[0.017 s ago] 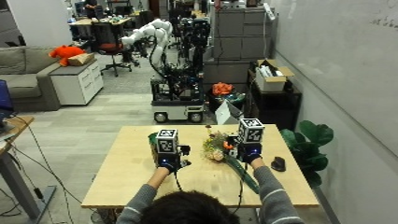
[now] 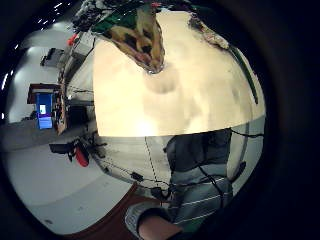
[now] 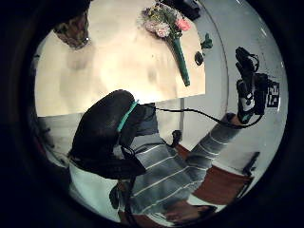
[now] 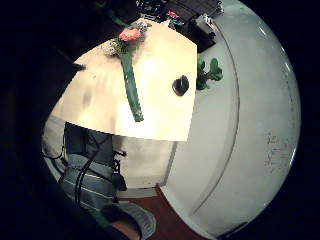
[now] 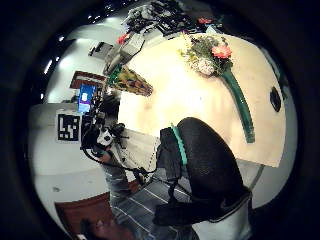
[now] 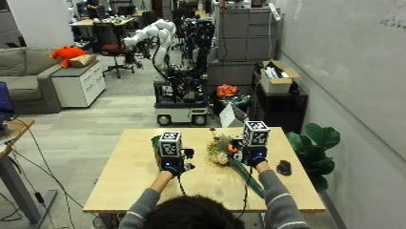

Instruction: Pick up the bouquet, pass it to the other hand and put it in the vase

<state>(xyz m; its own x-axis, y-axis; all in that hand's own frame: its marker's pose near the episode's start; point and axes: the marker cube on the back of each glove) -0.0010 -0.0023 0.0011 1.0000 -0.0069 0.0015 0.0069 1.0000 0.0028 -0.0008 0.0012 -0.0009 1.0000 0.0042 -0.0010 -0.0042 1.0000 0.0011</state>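
Both gloved hands were raised above the light wooden table (image 6: 126, 181), well apart, neither holding anything; left hand (image 6: 171, 167) hovered near the patterned green-and-yellow vase (image 6: 155, 142), right hand (image 6: 255, 156) over the bouquet; finger posture of the left could not be read from any view; the right hand's fingers stood straight and spread in the left thumb-side palm view. Bouquet of pink and cream flowers with a long green wrapped stem (image 6: 223, 149) lay flat on the table between the hands, blooms away from the person, stem trailing towards the near right edge; vase stood apart from it; small black rounded object (image 6: 283, 167) lay near the right edge.
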